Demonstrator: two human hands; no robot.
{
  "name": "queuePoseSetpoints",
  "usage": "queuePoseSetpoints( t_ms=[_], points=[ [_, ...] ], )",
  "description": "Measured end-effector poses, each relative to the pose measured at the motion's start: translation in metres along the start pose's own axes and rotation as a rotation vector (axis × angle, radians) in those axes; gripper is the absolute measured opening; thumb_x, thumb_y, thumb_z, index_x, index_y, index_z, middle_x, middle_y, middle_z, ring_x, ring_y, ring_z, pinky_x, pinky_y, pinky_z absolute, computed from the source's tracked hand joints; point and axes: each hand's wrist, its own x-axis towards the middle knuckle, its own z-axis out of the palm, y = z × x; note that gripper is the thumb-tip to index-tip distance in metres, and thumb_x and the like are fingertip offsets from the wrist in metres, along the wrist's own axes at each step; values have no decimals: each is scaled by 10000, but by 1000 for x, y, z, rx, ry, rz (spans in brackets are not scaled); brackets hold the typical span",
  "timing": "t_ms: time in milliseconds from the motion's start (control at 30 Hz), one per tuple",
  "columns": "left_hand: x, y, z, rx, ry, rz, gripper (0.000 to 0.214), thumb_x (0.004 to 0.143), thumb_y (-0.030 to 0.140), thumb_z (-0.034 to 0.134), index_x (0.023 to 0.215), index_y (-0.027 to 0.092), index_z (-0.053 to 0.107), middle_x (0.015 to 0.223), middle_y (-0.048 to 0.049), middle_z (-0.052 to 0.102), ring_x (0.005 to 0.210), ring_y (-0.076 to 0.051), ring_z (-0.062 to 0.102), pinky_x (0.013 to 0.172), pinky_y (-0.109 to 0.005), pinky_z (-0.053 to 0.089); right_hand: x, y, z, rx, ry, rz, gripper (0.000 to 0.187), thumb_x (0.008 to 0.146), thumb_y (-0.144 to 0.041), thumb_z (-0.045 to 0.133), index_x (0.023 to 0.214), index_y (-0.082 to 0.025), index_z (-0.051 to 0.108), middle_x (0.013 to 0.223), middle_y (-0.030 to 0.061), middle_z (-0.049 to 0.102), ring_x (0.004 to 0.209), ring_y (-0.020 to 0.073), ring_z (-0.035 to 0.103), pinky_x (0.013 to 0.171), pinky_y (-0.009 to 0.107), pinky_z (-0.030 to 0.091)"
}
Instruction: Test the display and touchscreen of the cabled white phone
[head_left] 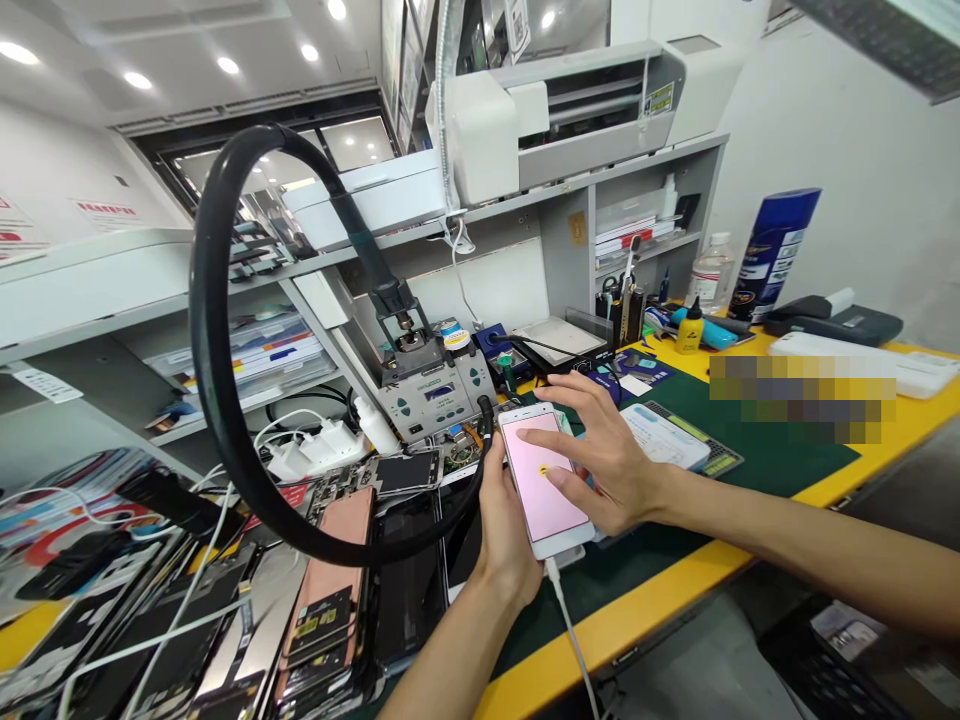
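Observation:
A white smartphone (541, 480) with a lit pink screen is held above the green mat (765, 450). My left hand (504, 530) grips its left edge from below. A white cable (571, 630) hangs from the phone's bottom. My right hand (600, 450) hovers over the screen with fingers spread, and its thumb touches the display near a small yellow dot.
A grey soldering station (435, 385) with a thick black hose (217, 400) stands behind the phone. Stacked phone parts and boards (330, 590) lie at left. Bottles (690, 325), a blue can (772, 250), tools and a printer (570, 110) crowd the shelves and yellow bench edge (645, 610).

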Motion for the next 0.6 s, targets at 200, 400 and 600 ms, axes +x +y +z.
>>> queuePoseSetpoints(
  t_ms=[200, 400, 600],
  points=[
    [2, 1, -3, -15, -31, -16, 543, 865, 593, 504, 1224, 206, 631, 967, -76, 715, 816, -229, 687, 738, -304, 510, -3, 2, -2, 38, 123, -28, 380, 728, -198, 572, 1094, -208, 673, 1294, 131, 530, 1245, 365, 464, 1020, 642, 354],
    [1, 0, -3, -27, -34, -20, 556, 867, 593, 497, 1221, 185, 630, 985, -87, 714, 825, -234, 687, 744, -309, 511, -3, 1, -3, 24, 128, -31, 334, 716, -183, 572, 1023, -206, 701, 1270, 126, 555, 1218, 356, 482, 1006, 631, 371],
    [2, 0, -3, -23, -27, -10, 585, 871, 590, 493, 1284, 187, 594, 1039, -89, 708, 850, -238, 686, 754, -310, 514, -4, 3, -1, 21, 88, -23, 408, 735, -213, 575, 1131, -215, 672, 1334, 127, 508, 1258, 366, 446, 1026, 645, 343]
  ],
)
